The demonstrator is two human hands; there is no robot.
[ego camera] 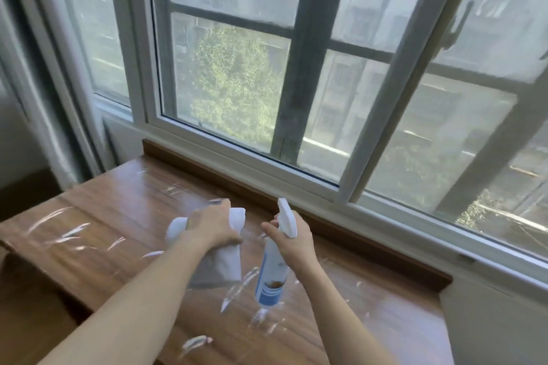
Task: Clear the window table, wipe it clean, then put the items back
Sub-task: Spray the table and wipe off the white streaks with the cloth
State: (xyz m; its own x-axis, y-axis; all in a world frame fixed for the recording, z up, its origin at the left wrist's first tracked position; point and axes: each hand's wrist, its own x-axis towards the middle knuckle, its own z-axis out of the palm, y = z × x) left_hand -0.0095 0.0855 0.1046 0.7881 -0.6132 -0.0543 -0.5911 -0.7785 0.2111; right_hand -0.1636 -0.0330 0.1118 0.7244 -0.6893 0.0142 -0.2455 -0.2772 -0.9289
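Now we are wiping: nearest us, our right hand (292, 238) is gripping the spray bottle (274, 272) by its trigger head, just above the wooden surface (112, 216), while our left hand (215, 225) is pressing a white cloth (221, 264) flat onto it. Next, probably, we are sweeping the wet streaks (237, 290). Beyond, the window (225, 74) is standing shut; nothing is blocking us.

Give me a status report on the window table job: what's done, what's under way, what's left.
Done: the wooden table looks cleared; no items show on it. In hand: the left hand presses a white cloth on the top, the right hand grips a spray bottle, and wet streaks lie across the wood. Left: finish wiping, then return the items, which are out of view.
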